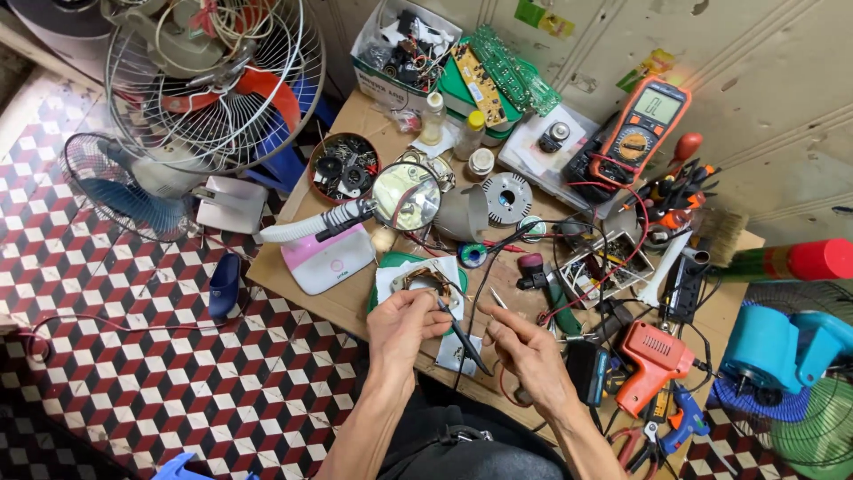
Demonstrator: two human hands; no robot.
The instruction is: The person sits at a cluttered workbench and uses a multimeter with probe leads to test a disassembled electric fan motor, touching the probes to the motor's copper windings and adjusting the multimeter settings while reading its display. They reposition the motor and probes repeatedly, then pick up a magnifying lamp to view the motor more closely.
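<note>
soldering iron (462, 336) in left hand (404, 327), tip up-left, handle down-right

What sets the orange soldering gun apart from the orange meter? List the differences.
The soldering gun lies flat near the bench's front edge, by the right hand; the meter leans at the back against the wall. The gun is pistol-shaped with a grip; the meter is a flat slab with a screen and dial. The gun is orange all over; the meter is dark with an orange rim. Both are untouched by either hand.
</note>
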